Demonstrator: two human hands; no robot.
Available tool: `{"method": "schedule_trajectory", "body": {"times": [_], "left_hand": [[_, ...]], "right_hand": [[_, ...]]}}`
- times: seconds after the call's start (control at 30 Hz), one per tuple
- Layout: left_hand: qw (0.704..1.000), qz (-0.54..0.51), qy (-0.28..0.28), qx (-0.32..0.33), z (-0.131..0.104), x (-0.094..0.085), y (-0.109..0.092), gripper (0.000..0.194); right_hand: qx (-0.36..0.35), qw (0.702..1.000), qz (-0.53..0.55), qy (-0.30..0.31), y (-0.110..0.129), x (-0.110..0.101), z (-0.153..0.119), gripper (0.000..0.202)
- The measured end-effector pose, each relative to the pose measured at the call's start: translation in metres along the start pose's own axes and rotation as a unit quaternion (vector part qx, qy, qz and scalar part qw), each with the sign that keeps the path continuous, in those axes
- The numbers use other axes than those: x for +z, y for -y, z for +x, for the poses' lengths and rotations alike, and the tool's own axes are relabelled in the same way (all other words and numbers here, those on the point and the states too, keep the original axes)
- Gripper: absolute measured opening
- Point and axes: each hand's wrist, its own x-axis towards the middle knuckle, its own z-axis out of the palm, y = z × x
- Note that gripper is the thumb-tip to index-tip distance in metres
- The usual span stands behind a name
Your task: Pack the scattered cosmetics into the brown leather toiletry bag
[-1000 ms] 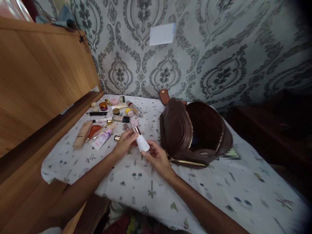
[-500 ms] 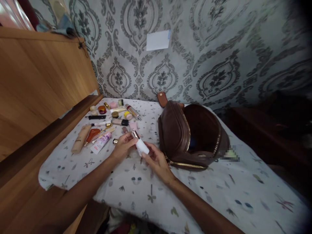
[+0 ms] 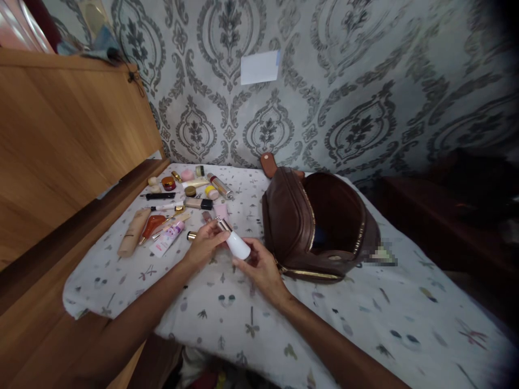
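Note:
A white bottle (image 3: 238, 246) with a silver neck is held tilted between both hands. My left hand (image 3: 206, 244) grips it near the silver neck, fingers closed. My right hand (image 3: 263, 269) has its fingers closed round the bottle's white base end. Just left of my left hand lies a small gold and black item (image 3: 192, 236). Beyond the hands are a pink tube (image 3: 221, 212) and a foundation bottle with a black cap (image 3: 198, 203). A brown leather bag (image 3: 286, 216) lies unzipped to the right, its interior dark.
Left on the patterned cloth (image 3: 227, 324) are a beige tube (image 3: 133, 232), a white and purple tube (image 3: 168, 239), an orange item (image 3: 153, 224), several small jars and brushes. A wooden panel (image 3: 77, 124) borders the left; wallpaper rises behind.
The white bottle has turned slightly in my hands, and its base now points a little more to the right. The rest of the scene shifts only slightly with the camera.

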Motion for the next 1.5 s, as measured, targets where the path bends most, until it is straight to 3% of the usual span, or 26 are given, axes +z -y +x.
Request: {"method": "schedule_trajectory", "body": {"times": [0.37, 0.7, 1.0, 1.13, 1.5], "left_hand": [[1.0, -0.02, 0.011, 0.007, 0.001, -0.003, -0.003, 0.045], [0.999, -0.008, 0.036, 0.0, 0.001, -0.003, -0.001, 0.042], [0.999, -0.001, 0.037, -0.001, 0.001, -0.003, -0.001, 0.043], [0.999, 0.0, 0.044, -0.002, 0.0, -0.003, -0.003, 0.039], [0.985, 0.02, 0.165, -0.051, -0.006, -0.005, 0.0, 0.042]], "right_hand": [[-0.008, 0.999, 0.001, 0.034, 0.003, -0.004, -0.002, 0.045], [-0.002, 1.0, -0.012, -0.006, -0.004, 0.0, 0.001, 0.048], [-0.006, 0.999, -0.033, 0.005, -0.003, 0.0, 0.0, 0.045], [-0.033, 0.998, -0.049, 0.016, 0.004, -0.003, -0.002, 0.035], [-0.115, 0.992, -0.044, -0.039, 0.017, -0.004, -0.005, 0.028]]}}
